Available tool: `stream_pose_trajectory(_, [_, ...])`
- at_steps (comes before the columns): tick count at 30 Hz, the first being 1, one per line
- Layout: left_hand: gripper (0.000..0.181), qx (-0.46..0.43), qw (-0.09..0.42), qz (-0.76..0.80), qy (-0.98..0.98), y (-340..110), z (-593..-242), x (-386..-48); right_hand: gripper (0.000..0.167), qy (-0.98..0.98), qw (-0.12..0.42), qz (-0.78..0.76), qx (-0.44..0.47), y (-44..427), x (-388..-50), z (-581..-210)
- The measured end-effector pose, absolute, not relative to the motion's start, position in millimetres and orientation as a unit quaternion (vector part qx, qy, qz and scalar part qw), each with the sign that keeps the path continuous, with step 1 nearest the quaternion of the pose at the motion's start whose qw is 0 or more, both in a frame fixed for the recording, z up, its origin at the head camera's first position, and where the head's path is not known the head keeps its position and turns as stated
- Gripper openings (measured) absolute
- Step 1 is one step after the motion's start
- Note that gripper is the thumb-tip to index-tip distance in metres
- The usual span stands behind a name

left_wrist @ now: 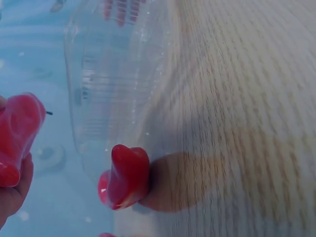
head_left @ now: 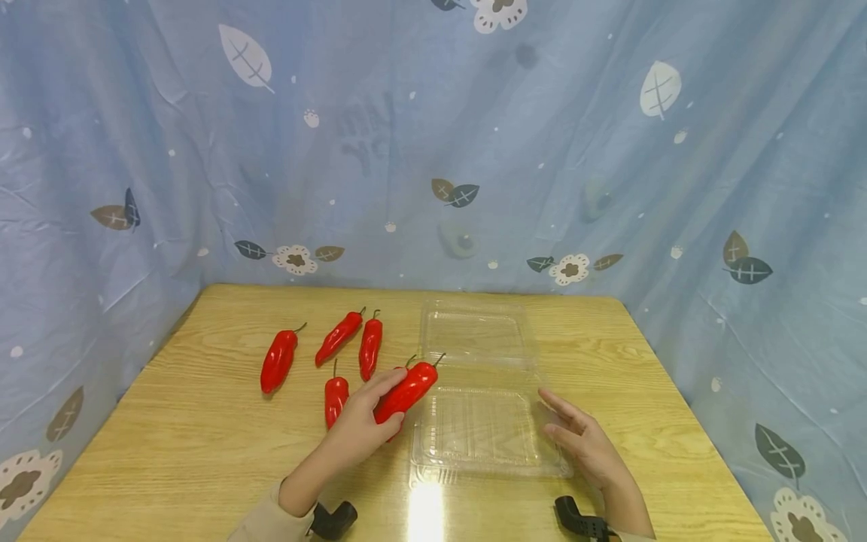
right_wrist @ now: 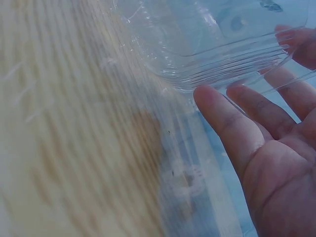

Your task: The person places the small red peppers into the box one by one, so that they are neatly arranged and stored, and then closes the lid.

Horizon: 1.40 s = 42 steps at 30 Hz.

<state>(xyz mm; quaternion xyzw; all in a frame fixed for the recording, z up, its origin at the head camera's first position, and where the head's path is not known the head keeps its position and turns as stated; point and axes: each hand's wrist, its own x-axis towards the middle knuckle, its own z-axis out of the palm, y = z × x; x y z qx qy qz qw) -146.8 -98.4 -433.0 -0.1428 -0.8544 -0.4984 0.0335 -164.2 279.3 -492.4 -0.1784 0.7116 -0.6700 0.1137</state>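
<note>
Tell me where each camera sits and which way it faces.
Head: worn on the head, facing forward and down at the pale wooden table, glossy red elongated peppers and open clear plastic box; left hand and right hand show.
Left wrist: worn there, facing across the table towards the box; part of the left hand, gripping one pepper, shows.
Right wrist: worn there, facing the box's ridged side; the right hand shows at the right edge.
Head and left wrist share the gripped pepper.

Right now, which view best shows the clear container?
Head: shows the clear container open, both halves visible. Left wrist catches only part, blurred, beyond a red pepper. Right wrist gives a close-up of a ridged section by the right hand, cropped at top.
</note>
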Motion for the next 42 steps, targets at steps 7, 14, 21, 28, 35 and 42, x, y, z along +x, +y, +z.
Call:
stream_pose_trajectory(7, [0.059, -0.173, 0.005, -0.499, -0.849, -93, -434, -159, 0.057, 0.716, 0.112, -0.665, -0.182, 281, -163, -493])
stream_pose_trajectory(14, [0.059, -0.243, -0.009, -0.487, -0.839, -86, -428, -183, 0.056, 0.727, 0.096, -0.649, -0.201, 282, -168, -488])
stream_pose_trajectory(21, [0.056, -0.29, -0.02, -0.466, -0.836, -71, -420, -207, 0.056, 0.713, 0.089, -0.66, -0.219, 285, -173, -484])
stream_pose_trajectory(28, [0.056, -0.33, -0.046, -0.434, -0.837, -60, -420, -220, 0.057, 0.714, 0.094, -0.661, -0.208, 284, -169, -485])
stream_pose_trajectory(35, [0.055, -0.354, -0.07, -0.41, -0.838, -51, -430, -226, 0.058, 0.72, 0.097, -0.662, -0.187, 279, -166, -486])
stream_pose_trajectory(42, [0.056, -0.387, -0.113, -0.347, -0.847, -44, -434, -230, 0.059, 0.714, 0.097, -0.668, -0.185, 278, -162, -489])
